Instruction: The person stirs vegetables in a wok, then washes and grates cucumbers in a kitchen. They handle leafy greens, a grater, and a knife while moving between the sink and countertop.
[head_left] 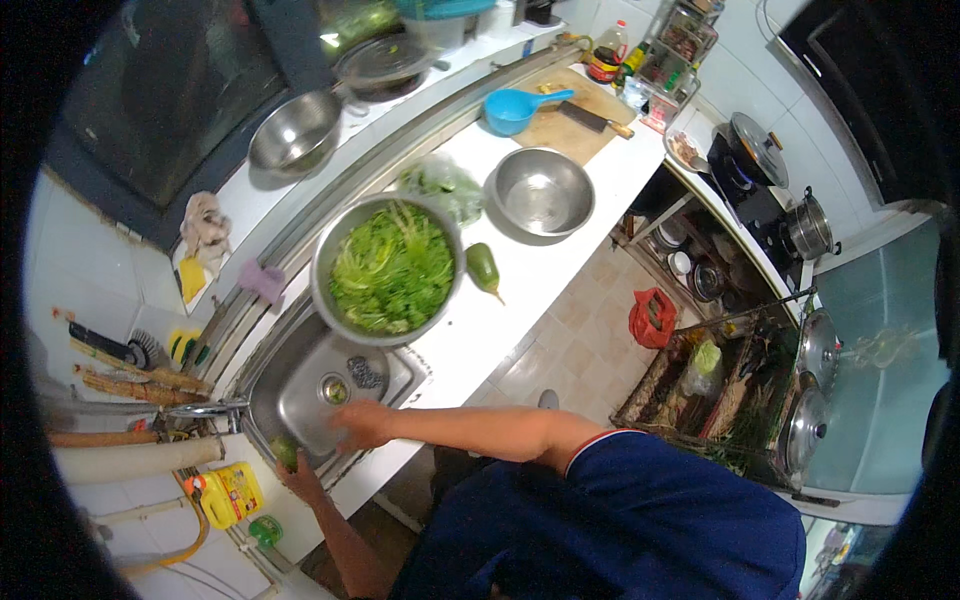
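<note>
My left hand [301, 480] is closed around a plump green vegetable [285, 453] at the near left corner of the sink [300, 385]. Only part of the vegetable shows, so I cannot make out its exact kind. Over the sink's near right side reaches my right hand [362, 423], its fingers smeared by motion; whether it holds anything does not show. A dark scouring pad [367, 374] lies in the sink beside the drain [333, 388]. Above the sink's far end, a steel bowl [318, 262] is heaped with leafy greens [392, 270]. The faucet [208, 408] juts in from the left.
Another green vegetable with a stalk [482, 267] lies on the counter, near an empty steel bowl [543, 192] and a plastic bag of greens [445, 187]. Farther back, a blue ladle [511, 110] and a cleaver [582, 117] rest on a cutting board [560, 140]. A yellow jug [232, 494] stands left.
</note>
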